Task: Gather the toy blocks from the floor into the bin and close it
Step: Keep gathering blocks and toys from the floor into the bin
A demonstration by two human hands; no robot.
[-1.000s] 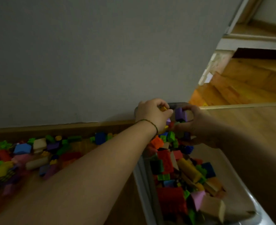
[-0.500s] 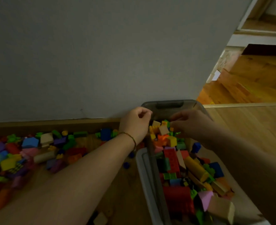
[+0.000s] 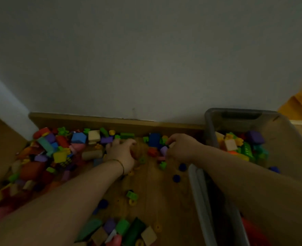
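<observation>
Reaching into toy blocks (image 3: pixel 59 155) on floor (image 3: pixel 155 189) by wall (image 3: pixel 146 59): L hand (image 3: pixel 121 153) curled fingers-down, R hand (image 3: pixel 181 148) curled against purple block (image 3: pixel 163 150); can't tell if either grips anything. Grey bin (image 3: pixel 285 142) open at R, part-filled w/ blocks

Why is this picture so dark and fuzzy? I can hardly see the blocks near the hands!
Head view: the room is dim, so the blocks on the floor look murky. Head view: the left hand and right hand are soft and blurry. Head view: the wide lens bends the bin and the skirting board.
</observation>
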